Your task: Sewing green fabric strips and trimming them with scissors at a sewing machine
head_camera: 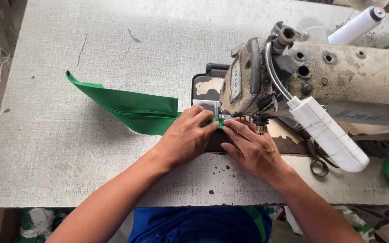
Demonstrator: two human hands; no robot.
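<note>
We pressed flat left hand (pixel 186 137) and right hand (pixel 253 150) on the green fabric (pixel 131 108) at the sewing machine (pixel 316 76), most unsewn beyond the left hand.

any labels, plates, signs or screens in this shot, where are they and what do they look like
Label plate: on the end face of the sewing machine, above the needle; tall narrow rectangle, bluish with a pale border.
Printed marking: along the front side of the machine arm, behind the white lamp; faded blue on worn cream paint.
No packages, signs or screens show.
</note>
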